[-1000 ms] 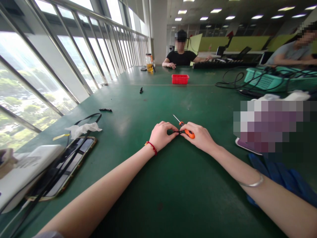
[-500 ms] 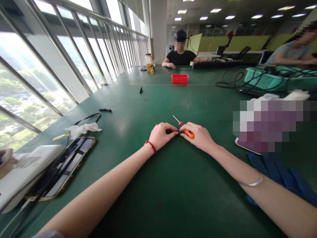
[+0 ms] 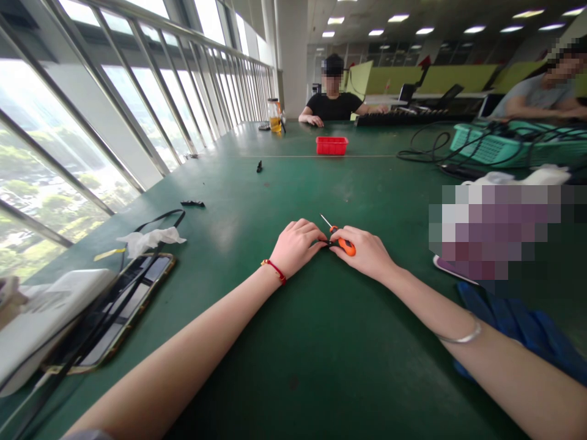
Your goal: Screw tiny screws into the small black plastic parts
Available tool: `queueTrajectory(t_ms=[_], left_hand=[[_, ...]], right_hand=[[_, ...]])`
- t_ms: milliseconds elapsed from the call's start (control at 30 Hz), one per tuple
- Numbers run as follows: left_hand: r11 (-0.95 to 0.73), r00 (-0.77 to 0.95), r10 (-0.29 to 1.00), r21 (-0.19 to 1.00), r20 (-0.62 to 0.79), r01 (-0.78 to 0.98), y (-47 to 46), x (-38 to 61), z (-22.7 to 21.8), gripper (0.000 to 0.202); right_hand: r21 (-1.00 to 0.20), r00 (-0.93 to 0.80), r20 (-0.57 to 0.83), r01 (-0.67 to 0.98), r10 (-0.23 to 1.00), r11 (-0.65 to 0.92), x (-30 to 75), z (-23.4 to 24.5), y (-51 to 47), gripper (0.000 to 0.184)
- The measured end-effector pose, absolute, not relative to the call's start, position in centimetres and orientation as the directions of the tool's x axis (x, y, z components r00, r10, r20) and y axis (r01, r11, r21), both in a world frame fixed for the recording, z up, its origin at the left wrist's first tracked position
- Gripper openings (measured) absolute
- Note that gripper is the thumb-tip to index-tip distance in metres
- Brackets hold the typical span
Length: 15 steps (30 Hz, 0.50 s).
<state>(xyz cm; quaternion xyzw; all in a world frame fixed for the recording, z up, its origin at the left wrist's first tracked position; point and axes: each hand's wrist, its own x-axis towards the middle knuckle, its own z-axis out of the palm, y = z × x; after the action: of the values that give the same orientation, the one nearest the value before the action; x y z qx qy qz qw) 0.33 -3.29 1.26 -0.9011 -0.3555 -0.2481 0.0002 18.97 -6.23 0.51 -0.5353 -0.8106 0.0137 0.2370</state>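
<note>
My left hand [image 3: 299,245] pinches a small black part [image 3: 327,243] between thumb and fingers, over the middle of the green table [image 3: 293,342]. Opposite it, my right hand [image 3: 365,250] is closed around a screwdriver [image 3: 347,246] with an orange and black handle, its thin metal shaft pointing up and to the left, away from the black part. The right fingertips also meet the black part. What kind of part it is cannot be made out, since the fingers cover much of it.
Farther off stand a red tray [image 3: 331,146] and a jar [image 3: 274,116]. Small black pieces [image 3: 193,203] lie to the left, above a phone [image 3: 132,305] with cables. On the right are blue gloves [image 3: 518,318] and a teal basket [image 3: 486,146] with cables. Two people sit beyond.
Both hands have shifted slightly to the left with the black part and screwdriver, and the left hand has turned a little. The grips look the same.
</note>
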Motion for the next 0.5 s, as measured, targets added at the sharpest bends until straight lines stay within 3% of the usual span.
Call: queueTrajectory(t_ms=[300, 500], left_hand=[[-0.744, 0.605, 0.644, 0.199, 0.469, 0.638, -3.23, 0.27, 1.25, 0.022], [-0.750, 0.607, 0.635, 0.196, 0.477, 0.631, -3.34, 0.28, 1.24, 0.024]], right_hand=[[-0.348, -0.275, 0.411, 0.833, 0.869, 0.429, 18.92, 0.52, -6.20, 0.019], [-0.327, -0.289, 0.464, 0.822, 0.837, 0.466, 18.97, 0.52, -6.25, 0.014]])
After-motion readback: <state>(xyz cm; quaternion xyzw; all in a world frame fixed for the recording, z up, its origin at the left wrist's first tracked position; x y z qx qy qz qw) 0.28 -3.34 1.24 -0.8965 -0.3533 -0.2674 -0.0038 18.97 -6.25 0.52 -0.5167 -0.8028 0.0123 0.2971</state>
